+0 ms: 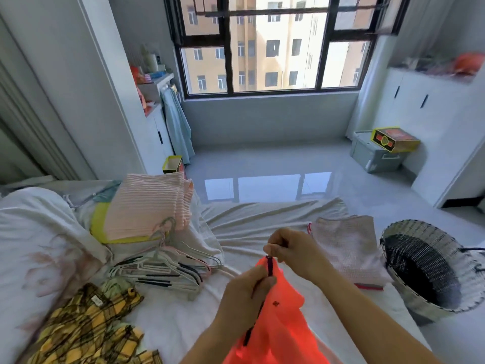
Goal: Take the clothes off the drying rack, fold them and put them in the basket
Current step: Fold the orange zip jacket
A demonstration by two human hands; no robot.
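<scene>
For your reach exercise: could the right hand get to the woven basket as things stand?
Probably yes, once freed: the right hand grips the orange garment, and only bare bed lies between it and the basket.

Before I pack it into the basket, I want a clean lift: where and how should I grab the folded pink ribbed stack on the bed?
Grip the pink ribbed stack by its near folded edge, the one above the hangers, probably sliding fingers under from that side with thumbs on top. It lies flat in even layers on a yellow item, so pinching the top would likely peel one layer.
</scene>
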